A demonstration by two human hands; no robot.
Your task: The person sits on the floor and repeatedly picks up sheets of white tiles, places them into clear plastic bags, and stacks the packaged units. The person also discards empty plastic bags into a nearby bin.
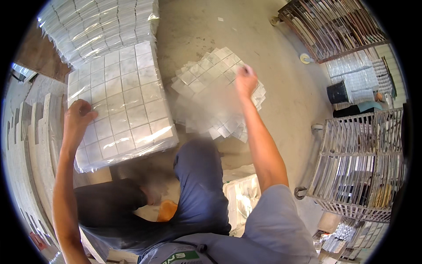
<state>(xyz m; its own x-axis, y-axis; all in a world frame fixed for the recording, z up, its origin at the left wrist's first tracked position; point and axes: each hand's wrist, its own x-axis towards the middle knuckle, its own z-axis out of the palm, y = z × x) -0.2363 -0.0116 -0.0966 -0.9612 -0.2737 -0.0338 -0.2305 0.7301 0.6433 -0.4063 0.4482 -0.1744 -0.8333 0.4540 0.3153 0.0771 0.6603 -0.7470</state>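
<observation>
The concrete floor (281, 88) is carrying the work. A wrapped stack of mosaic tile sheets (121, 101), square marble-grey tiles under clear film, is being steadied at its left edge by the left hand (78, 118), fingers curled onto the film. A loose tile sheet (211, 83), lying diagonally just right of the stack, is being gripped at its far corner by the right hand (245, 81), blurred, closed on the sheet. Judged heavy, floppy, chip-prone; best supported by two edges.

bare floor (285, 88) open, wire racks (360, 163) right
</observation>
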